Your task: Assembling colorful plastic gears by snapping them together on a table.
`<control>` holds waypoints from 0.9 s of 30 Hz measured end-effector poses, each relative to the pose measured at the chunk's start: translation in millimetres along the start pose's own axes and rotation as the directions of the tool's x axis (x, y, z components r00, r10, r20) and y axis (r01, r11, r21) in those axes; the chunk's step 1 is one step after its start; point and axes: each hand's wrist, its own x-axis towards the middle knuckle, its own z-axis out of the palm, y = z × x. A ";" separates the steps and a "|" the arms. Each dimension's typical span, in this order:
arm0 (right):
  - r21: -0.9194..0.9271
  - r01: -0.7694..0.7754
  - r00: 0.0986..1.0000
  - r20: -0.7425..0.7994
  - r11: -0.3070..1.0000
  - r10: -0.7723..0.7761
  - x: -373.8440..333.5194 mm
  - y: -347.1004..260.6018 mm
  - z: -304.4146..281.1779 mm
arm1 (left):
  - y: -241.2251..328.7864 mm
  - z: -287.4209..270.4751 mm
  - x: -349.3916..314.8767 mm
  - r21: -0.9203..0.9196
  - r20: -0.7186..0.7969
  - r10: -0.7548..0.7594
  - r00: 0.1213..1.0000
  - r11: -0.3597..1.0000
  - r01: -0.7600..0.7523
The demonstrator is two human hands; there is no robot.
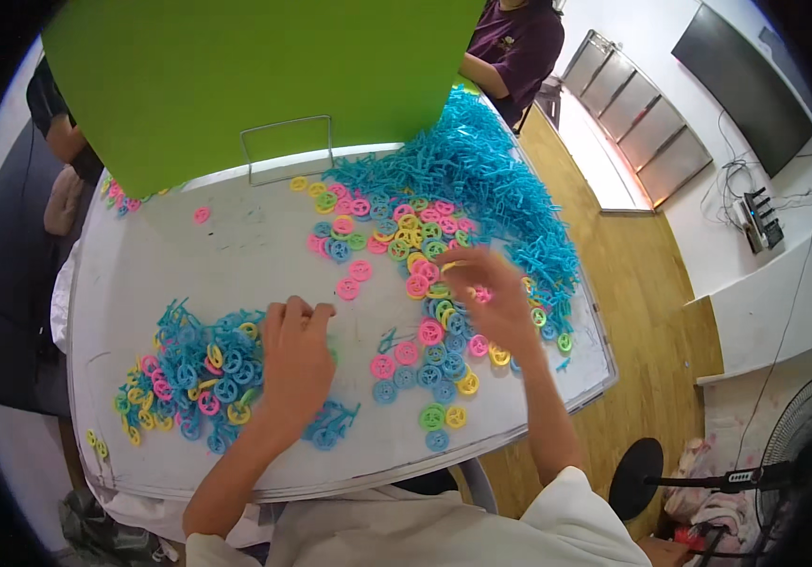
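- Fingers (290, 317) of the left hand (298, 378) are bent and bunched; whether they pinch anything, I cannot tell.
- Right of that wrist, near the edge of the white table (198, 269), lie three loose wheels (432, 417), green, yellow and blue.
- Just left of the left hand sits a mixed pile (184, 373) of turquoise sticks and coloured wheels.
- The right hand (495, 298) has its fingers curved leftward over the scattered wheels (431, 331); a yellow rim (451, 266) shows by the fingertips, pinched or not I cannot tell.
- Beyond the right fingers rises a turquoise stick heap (477, 156).
- Farthest stand a green panel (264, 76) and a person in purple (524, 47).
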 end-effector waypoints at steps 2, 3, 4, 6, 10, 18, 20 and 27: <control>-0.192 -0.038 0.968 -0.250 0.981 -0.011 1.5 12.6 -42.0 | 5.6 2.6 -11.6 0.194 0.065 -0.019 0.998 0.981 0.006; -0.296 -0.111 0.938 -0.346 0.949 0.002 0.0 18.4 -58.4 | 7.6 10.5 -17.3 0.206 0.051 0.150 0.987 0.966 -0.157; -0.297 -0.106 0.941 -0.340 0.949 -0.001 -3.1 27.8 -72.7 | 8.5 14.6 -24.4 0.227 0.038 0.309 0.950 0.923 -0.309; -0.690 -0.102 0.954 -0.273 0.717 -0.126 -10.8 46.0 -96.6 | 12.4 18.9 -42.1 0.144 0.076 0.266 0.961 0.951 -0.274; -0.764 -0.149 0.973 -0.227 0.628 -0.045 -16.4 57.4 -93.4 | -1.6 15.3 -50.2 0.165 0.144 0.197 0.970 0.961 -0.220; -0.781 -0.127 0.988 -0.156 0.611 0.006 -17.0 68.5 -75.9 | -49.4 5.5 -46.8 0.317 0.156 0.315 0.936 0.882 -0.349; -0.768 -0.121 0.987 -0.163 0.629 -0.009 -18.7 72.9 -77.0 | -57.1 1.4 -46.2 0.322 0.146 0.306 0.941 0.885 -0.337; -0.616 -0.134 0.961 -0.273 0.776 -0.051 -19.7 77.0 -82.0 | -56.2 -8.6 -46.6 0.336 0.074 0.322 0.944 0.883 -0.328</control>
